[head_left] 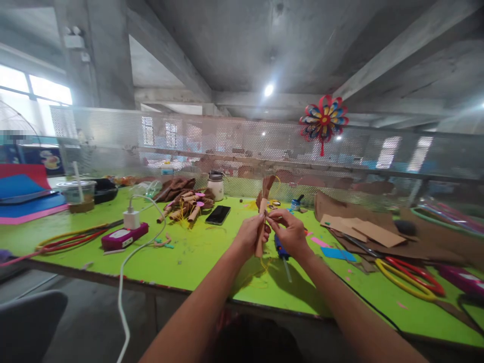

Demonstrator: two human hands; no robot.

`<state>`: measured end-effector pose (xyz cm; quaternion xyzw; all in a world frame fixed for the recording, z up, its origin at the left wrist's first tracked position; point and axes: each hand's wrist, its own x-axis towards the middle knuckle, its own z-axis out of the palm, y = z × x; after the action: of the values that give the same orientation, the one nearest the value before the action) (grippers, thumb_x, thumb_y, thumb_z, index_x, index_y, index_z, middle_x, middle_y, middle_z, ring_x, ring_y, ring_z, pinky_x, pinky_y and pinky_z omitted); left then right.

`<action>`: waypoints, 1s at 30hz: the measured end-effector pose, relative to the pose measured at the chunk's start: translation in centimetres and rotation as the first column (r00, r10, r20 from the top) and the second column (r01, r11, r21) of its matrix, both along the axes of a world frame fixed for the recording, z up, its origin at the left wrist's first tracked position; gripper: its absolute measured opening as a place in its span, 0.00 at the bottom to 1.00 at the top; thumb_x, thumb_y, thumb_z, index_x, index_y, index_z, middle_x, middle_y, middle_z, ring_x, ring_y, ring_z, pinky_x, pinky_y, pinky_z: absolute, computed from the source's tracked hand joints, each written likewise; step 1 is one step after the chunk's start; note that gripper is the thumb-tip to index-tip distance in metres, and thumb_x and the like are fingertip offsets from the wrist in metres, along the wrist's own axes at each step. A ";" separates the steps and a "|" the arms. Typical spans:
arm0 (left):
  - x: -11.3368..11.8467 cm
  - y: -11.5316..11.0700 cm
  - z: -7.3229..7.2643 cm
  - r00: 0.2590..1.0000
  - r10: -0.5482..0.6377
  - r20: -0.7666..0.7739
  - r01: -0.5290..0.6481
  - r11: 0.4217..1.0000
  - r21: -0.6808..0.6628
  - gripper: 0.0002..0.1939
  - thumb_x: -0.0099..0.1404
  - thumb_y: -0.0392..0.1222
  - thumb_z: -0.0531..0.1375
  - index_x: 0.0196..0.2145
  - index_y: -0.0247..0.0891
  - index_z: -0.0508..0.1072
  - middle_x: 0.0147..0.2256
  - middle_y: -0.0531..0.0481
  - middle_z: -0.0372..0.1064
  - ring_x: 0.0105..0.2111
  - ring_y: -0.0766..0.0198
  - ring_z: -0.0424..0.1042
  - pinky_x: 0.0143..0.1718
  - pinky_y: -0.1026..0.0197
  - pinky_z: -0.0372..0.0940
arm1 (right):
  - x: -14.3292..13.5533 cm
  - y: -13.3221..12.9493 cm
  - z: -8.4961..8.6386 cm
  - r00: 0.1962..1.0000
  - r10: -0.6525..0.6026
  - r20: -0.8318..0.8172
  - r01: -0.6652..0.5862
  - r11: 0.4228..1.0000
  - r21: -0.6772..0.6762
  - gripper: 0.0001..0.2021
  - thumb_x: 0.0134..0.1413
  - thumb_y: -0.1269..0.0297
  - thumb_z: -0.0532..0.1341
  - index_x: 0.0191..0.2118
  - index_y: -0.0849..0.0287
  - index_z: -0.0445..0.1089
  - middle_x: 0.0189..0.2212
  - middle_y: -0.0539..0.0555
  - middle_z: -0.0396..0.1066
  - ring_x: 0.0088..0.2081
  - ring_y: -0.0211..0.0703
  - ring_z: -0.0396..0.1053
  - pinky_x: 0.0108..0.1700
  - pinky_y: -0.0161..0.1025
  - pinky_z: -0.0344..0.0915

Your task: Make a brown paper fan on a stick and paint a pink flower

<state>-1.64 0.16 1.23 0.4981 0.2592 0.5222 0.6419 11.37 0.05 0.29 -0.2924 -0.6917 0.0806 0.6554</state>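
Observation:
My left hand (250, 233) is wrapped round a rolled brown paper tube (259, 246), held nearly upright above the green table. Fringed brown paper (267, 187) fans out at its top, and a yellow thread hangs below it. The fingers of my right hand (288, 229) pinch together against the tube's side; whatever lies between the fingertips is too small to make out. Beneath my right hand lies a blue glue gun (280, 248), partly hidden, with a clear glue stick at its back.
Finished-looking paper rolls (189, 206) are heaped at the back left beside a black phone (218, 215). A purple power strip (124, 236) with a white charger and cable lies left. Red-and-yellow scissors (412, 277) and brown paper sheets (363, 229) lie right. A perforated screen (234, 141) stands behind.

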 end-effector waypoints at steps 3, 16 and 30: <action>0.0 0.1 -0.1 1.000 -0.009 0.026 0.009 1.000 -0.008 0.14 0.60 0.49 0.59 0.31 0.33 0.67 0.20 0.53 0.63 0.17 0.72 0.61 0.18 0.70 0.55 | 0.0 0.0 -0.2 1.000 -0.016 0.024 0.015 0.999 0.034 0.07 0.54 0.62 0.63 0.37 0.58 0.72 0.33 0.54 0.74 0.35 0.42 0.74 0.41 0.41 0.73; 0.2 0.0 -0.1 0.999 -0.005 0.050 0.005 1.000 0.003 0.15 0.59 0.50 0.60 0.30 0.32 0.67 0.19 0.54 0.62 0.16 0.72 0.60 0.18 0.69 0.55 | -0.2 -1.0 0.1 0.973 -0.176 0.152 0.153 0.976 0.153 0.10 0.57 0.62 0.60 0.42 0.58 0.74 0.37 0.58 0.74 0.40 0.46 0.72 0.45 0.45 0.70; 0.4 -0.1 -0.4 0.999 0.003 0.041 -0.005 0.999 0.049 0.14 0.59 0.49 0.58 0.28 0.33 0.66 0.19 0.54 0.62 0.15 0.72 0.59 0.17 0.68 0.53 | -0.3 -1.0 -0.3 0.964 -0.178 0.199 0.148 0.976 0.159 0.13 0.59 0.64 0.58 0.48 0.59 0.72 0.39 0.60 0.72 0.42 0.47 0.70 0.47 0.46 0.68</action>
<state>-1.28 0.09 0.82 0.5022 0.2341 0.5398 0.6338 11.07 -0.93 -0.03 -0.3078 -0.7351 -0.0551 0.6016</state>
